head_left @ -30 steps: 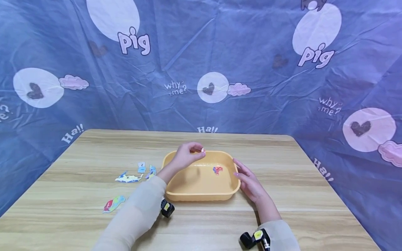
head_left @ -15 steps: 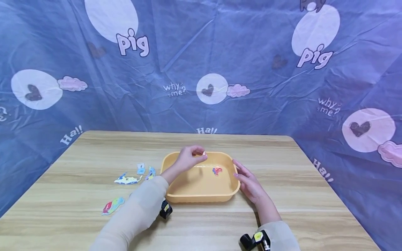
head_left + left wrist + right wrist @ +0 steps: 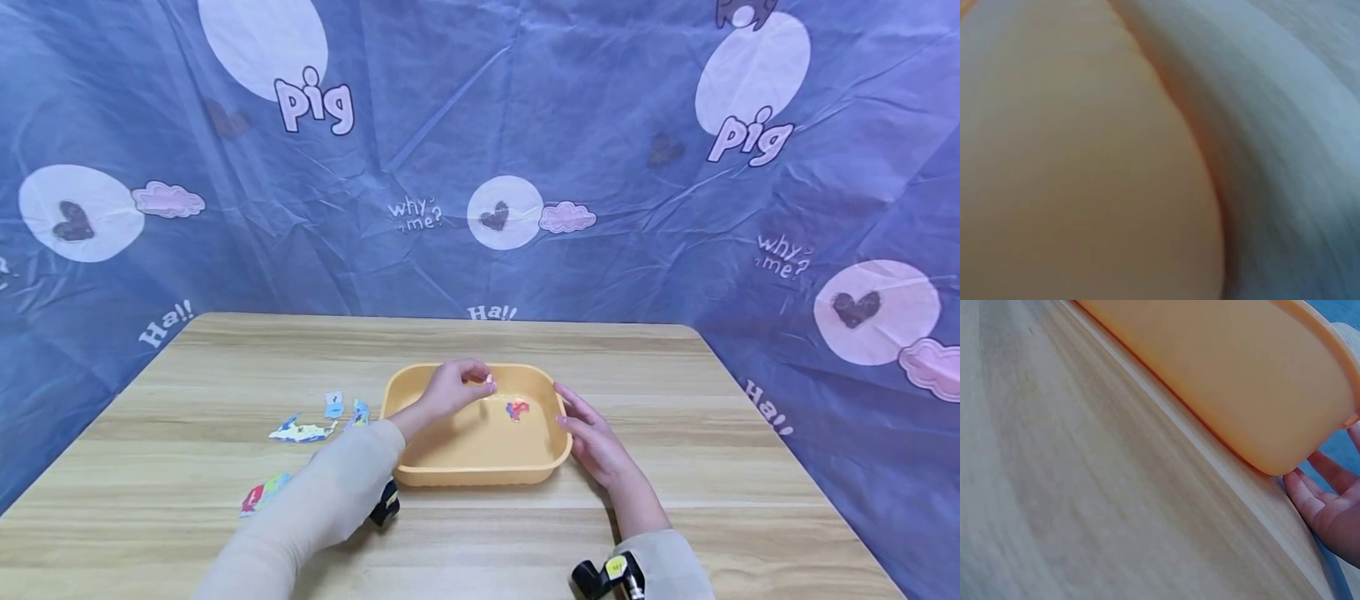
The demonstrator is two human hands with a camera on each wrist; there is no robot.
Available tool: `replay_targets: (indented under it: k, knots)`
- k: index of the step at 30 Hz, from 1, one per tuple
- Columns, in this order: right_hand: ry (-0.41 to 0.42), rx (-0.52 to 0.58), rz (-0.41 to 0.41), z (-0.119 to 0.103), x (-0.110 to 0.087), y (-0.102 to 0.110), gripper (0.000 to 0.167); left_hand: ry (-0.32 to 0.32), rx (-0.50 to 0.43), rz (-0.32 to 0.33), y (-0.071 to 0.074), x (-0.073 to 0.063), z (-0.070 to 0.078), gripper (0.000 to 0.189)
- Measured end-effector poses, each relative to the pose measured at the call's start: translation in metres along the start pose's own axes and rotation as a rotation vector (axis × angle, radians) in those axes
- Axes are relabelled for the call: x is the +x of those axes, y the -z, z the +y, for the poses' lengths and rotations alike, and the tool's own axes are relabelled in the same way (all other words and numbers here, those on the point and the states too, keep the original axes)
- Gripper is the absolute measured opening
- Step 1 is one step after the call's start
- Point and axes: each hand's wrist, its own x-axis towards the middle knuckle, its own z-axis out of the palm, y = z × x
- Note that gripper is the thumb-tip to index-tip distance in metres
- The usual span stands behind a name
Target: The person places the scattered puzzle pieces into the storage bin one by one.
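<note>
A shallow yellow-orange plastic tub (image 3: 480, 476) stands on the table. Over its far part, my left hand (image 3: 452, 390) pinches a small white-and-orange piece (image 3: 490, 379) between thumb and forefinger; most of it is hidden by the fingers. Inside the tub lies one red-and-blue cut-out piece (image 3: 517, 410). My right hand (image 3: 596, 437) holds the tub's right side, thumb and forefinger at the rim. In the right wrist view, fingers (image 3: 1302, 492) touch the outer wall near the bottom corner. The left wrist view shows only the blurred tub wall (image 3: 1085, 156) and tabletop.
Left of the tub lie several flat, irregular picture pieces: a white-and-blue one (image 3: 303, 430), a small pale blue one (image 3: 333, 404), a blue-and-yellow one (image 3: 360, 412) and a red-and-green one (image 3: 257, 497), partly behind the left sleeve (image 3: 330, 496). A blue printed cloth (image 3: 420, 267) hangs behind the wooden table (image 3: 750, 467).
My left hand has come down and slightly right with the small piece, nearer the tub floor. My right hand stays at the tub's right side.
</note>
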Motion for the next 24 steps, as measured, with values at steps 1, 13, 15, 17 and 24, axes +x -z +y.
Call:
replay_targets:
  k: [1, 13, 15, 17, 24]
  knots:
    - [0.0, 0.001, -0.001, 0.0, 0.0, 0.0, 0.06, -0.004, 0.004, -0.008, -0.001, -0.001, 0.0, 0.025]
    - [0.015, 0.002, 0.001, 0.001, -0.001, 0.0, 0.058, 0.013, -0.016, -0.013, -0.015, -0.002, -0.01, 0.026]
    - [0.023, 0.004, -0.005, 0.001, -0.001, 0.0, 0.058, 0.021, -0.026, -0.016, -0.016, -0.002, -0.012, 0.027]
    - [0.027, 0.002, -0.007, 0.0, -0.001, 0.0, 0.058, 0.026, -0.036, -0.018, -0.017, -0.002, -0.013, 0.027]
    - [0.02, 0.009, 0.002, 0.0, -0.002, -0.001, 0.06, 0.058, -0.093, 0.0, -0.018, -0.002, -0.015, 0.025]
